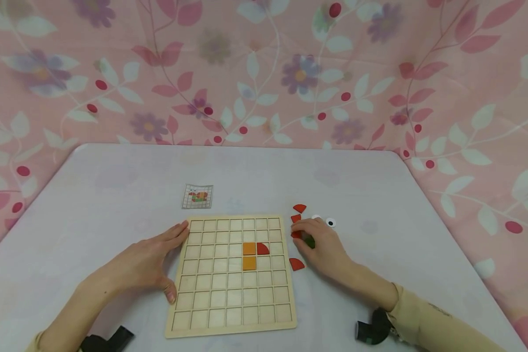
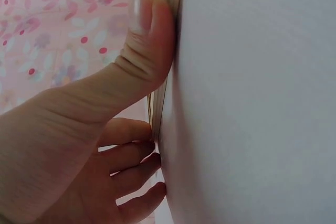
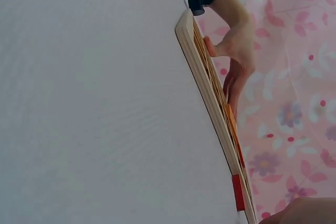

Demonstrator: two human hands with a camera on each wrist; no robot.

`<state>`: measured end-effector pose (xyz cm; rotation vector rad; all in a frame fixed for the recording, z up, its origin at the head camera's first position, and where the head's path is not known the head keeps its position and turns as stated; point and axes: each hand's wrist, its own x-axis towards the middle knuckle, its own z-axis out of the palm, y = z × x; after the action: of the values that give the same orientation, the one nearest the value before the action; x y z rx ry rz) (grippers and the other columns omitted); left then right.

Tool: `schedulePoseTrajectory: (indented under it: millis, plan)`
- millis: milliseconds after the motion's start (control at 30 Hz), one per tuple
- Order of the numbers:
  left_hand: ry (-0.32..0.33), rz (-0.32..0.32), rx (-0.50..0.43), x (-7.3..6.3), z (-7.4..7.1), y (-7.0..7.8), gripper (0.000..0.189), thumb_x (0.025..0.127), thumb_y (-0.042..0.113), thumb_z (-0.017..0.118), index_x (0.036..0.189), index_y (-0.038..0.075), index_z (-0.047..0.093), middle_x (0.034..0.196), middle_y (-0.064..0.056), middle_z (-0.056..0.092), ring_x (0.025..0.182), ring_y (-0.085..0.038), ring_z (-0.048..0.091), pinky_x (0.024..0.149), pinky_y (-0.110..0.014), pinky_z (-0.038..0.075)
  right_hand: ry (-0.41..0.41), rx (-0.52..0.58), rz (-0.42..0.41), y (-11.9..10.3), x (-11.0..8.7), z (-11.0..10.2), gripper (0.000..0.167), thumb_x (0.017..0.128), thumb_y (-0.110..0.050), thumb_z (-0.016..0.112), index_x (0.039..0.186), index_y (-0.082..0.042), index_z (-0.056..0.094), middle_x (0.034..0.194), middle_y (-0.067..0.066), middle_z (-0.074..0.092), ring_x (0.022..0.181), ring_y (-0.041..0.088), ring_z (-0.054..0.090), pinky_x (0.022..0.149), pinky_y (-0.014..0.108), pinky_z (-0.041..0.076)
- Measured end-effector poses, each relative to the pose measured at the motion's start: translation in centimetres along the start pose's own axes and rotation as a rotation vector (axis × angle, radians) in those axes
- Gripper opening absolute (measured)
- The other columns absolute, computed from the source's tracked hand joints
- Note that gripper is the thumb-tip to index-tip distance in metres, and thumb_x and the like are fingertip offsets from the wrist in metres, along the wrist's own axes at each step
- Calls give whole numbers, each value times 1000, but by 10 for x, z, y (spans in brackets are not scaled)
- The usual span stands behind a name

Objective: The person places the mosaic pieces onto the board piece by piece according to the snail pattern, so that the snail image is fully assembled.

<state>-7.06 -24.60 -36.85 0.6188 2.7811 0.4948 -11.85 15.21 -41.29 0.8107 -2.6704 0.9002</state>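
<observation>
While spread wide along the left rim of the wooden grid board (image 1: 234, 298), probably steadying by light side pressure: left hand (image 1: 151, 256), left of centre in the head view, fingertips high, thumb low. Right of centre, bent over loose parts: right hand (image 1: 323, 242), with a narrow gap between thumb and forefinger around a red piece (image 1: 296, 234) and beside a green piece (image 1: 309, 241); no telling whether pinched or merely touched. By the board's right rim, likely for a short reach: upper red wedge (image 1: 299, 209), lower red wedge (image 1: 297, 264), round white eye disc (image 1: 330, 222). Seated flat in board cells: upper orange square (image 1: 249, 249), lower orange square (image 1: 249, 263), red quarter-round (image 1: 263, 249). Beyond the far rim, presumably for easy viewing, a thin gridded picture card (image 1: 198, 196).

Left wrist view: at left, thumb against the pale board edge; lower down, other fingertips at the same edge. At right, smooth white tabletop (image 2: 262, 103).

Right wrist view: board edge-on, slanting from upper middle to bottom right, beside soft floral cloth (image 3: 294, 145). Left hand at upper right; right hand only partly visible at bottom right, grip not shown.
</observation>
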Motion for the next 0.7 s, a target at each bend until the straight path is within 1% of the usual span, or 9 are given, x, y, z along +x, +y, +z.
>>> schedulePoseTrajectory:
  millis: [100, 200, 367, 567, 700]
  plan:
    - [-4, -5, -8, 0, 0, 0, 144, 39, 78, 76, 152, -3, 37, 163, -19, 27, 144, -43, 36, 100, -57, 46, -3, 3, -1, 1, 0, -3, 25, 84, -6, 79, 108, -9, 71, 112, 1, 69, 97, 16, 62, 83, 35, 56]
    - [-5, -8, -14, -1, 0, 0, 144, 39, 77, 77, 152, -3, 36, 163, -18, 26, 144, -42, 35, 101, -57, 46, -10, -1, -2, 1, 0, -5, 25, 84, -6, 79, 108, -8, 71, 108, 1, 69, 94, 15, 63, 83, 35, 57]
    - [0, -6, -16, -2, 0, 0, 144, 38, 76, 78, 152, -3, 37, 163, -18, 27, 145, -42, 35, 102, -56, 45, -18, 5, -23, 3, 1, -7, 24, 84, -6, 79, 106, -9, 70, 97, -1, 68, 85, 12, 61, 77, 31, 55]
    - [-4, -9, -20, -2, 0, 0, 145, 39, 77, 78, 153, -1, 35, 164, -17, 25, 145, -42, 34, 102, -57, 45, -11, 15, -49, 4, 2, -8, 23, 83, -9, 80, 104, -10, 70, 92, -3, 67, 81, 11, 60, 72, 28, 54]
    - [-3, -12, -15, -2, 1, 0, 145, 39, 77, 77, 153, -1, 35, 164, -16, 25, 145, -42, 34, 102, -57, 45, -5, 37, -58, -1, 2, -8, 26, 80, -10, 81, 103, -10, 70, 90, -5, 67, 79, 10, 60, 71, 27, 54]
